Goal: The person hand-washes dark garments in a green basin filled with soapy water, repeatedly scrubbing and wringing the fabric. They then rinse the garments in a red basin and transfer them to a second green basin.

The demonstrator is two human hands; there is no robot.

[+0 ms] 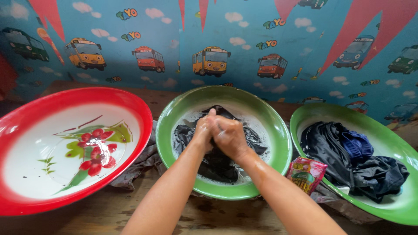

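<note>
— Hands first: what are they doing?

— Both are pressed together over the middle green basin. The left hand and the right hand meet knuckle to knuckle, fingers clenched on a fold of the dark wet cloth that lies in that basin.

— Is the cloth in water?

— Yes, it sits in soapy water, with foam along the basin's inner wall. Part of the cloth rises between the hands and part spreads under them toward the near rim.

— What stands left of the green basin?

— A red-rimmed basin, white inside with a painted red flower and green leaves. It tilts toward the green basin, and their rims are just beside each other. A grey rag lies on the wood between them.

— And right of it?

— A second green basin holding a heap of dark clothes with a blue knitted piece on top. A small pink and green sachet lies between the two green basins, touching the middle one's rim.

— Behind the green basin?

— A blue wall covering printed with cartoon buses and clouds. All the basins rest on a wooden bench.
</note>
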